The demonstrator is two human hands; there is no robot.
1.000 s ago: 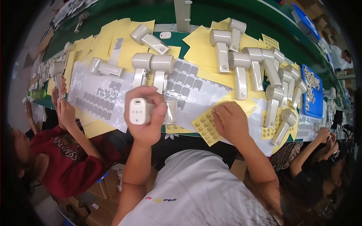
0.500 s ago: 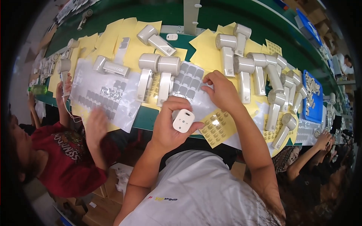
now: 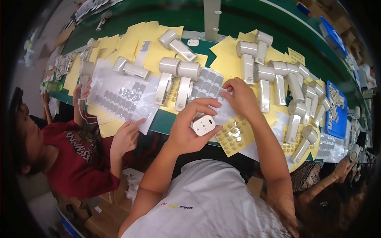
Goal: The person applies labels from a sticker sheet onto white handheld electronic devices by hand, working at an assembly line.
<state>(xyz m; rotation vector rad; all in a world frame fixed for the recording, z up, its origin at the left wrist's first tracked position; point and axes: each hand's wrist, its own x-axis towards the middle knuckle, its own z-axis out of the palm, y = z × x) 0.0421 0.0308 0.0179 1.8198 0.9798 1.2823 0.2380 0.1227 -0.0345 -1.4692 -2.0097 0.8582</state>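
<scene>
My left hand (image 3: 183, 133) is wrapped round a white handheld fan (image 3: 204, 125). Only the handle's end face shows, with a dark port and small round spots; the rest is hidden by the hand. My right hand (image 3: 241, 97) has thumb and forefinger brought together at the right edge of a sheet of grey stickers (image 3: 206, 84). Whatever lies between those fingertips is too small to make out. Just beyond my left hand, two beige handheld fans (image 3: 188, 71) lie side by side. A yellow sheet of small stickers (image 3: 235, 137) lies below my right wrist.
More beige handheld fans (image 3: 265, 75) crowd the yellow backing sheets at right. A blue tray (image 3: 336, 129) of small pale parts stands beyond them. At left, a co-worker's hand (image 3: 126, 139) is beside another sticker sheet (image 3: 119, 89). A metal post (image 3: 212, 20) rises at the back.
The whole view has shifted slightly right and down. My hands keep nearly the same places over the table. The left co-worker's hand has moved toward the right, at the sheet's near edge.
</scene>
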